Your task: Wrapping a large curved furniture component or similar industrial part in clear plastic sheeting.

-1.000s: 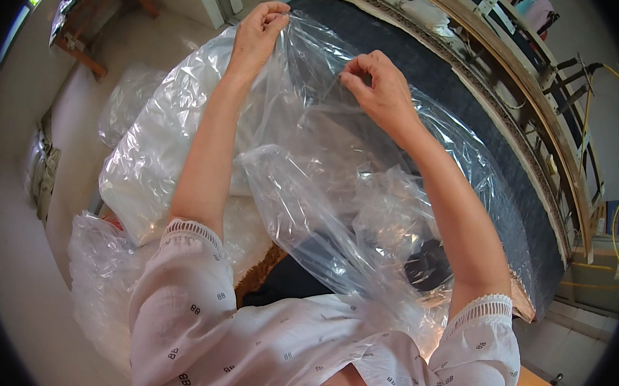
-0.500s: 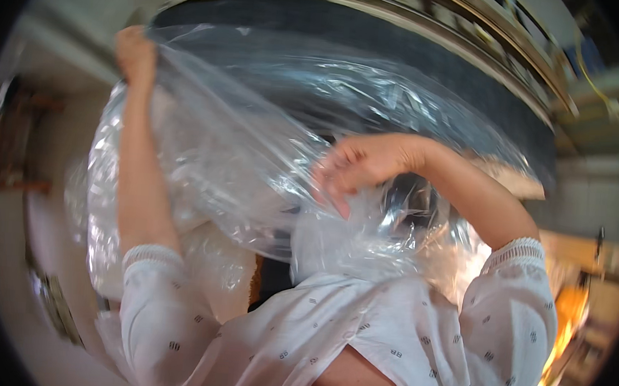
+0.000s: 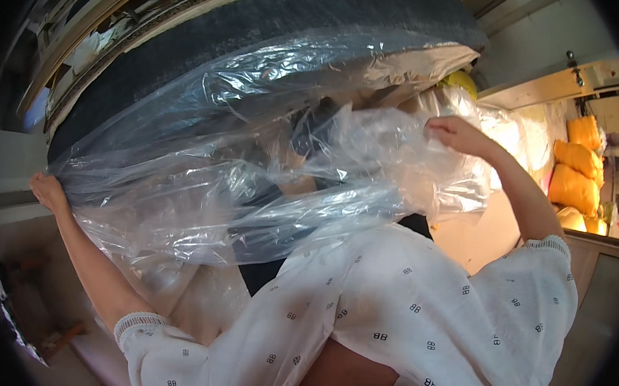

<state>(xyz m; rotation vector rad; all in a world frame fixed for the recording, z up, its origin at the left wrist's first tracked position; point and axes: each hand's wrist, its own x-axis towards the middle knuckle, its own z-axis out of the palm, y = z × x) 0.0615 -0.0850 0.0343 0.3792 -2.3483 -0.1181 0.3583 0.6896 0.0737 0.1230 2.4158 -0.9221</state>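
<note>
A wide, crinkled sheet of clear plastic film (image 3: 251,210) stretches in front of me over a dark, flat work surface (image 3: 322,7). My left hand (image 3: 49,191) is closed on its edge at the far left, with that arm reaching out. Over on the right, my right hand (image 3: 457,134) is closed at the bunched part of the film, its fingertips curled inward. Between the hands the film sags toward my body in shiny folds, and my legs show dimly through it. The fingertips are partly hidden on both hands.
Wooden rails (image 3: 91,34) run along the far left edge of the dark surface. More bundled clear plastic lies past my right hand, near a round yellow object (image 3: 461,82). Stacked orange bundles (image 3: 575,172) stand farther right under bright light.
My view has turned to the right. The right hand has moved from over the middle of the film out to the right and closed on it. The left hand still grips its edge.
</note>
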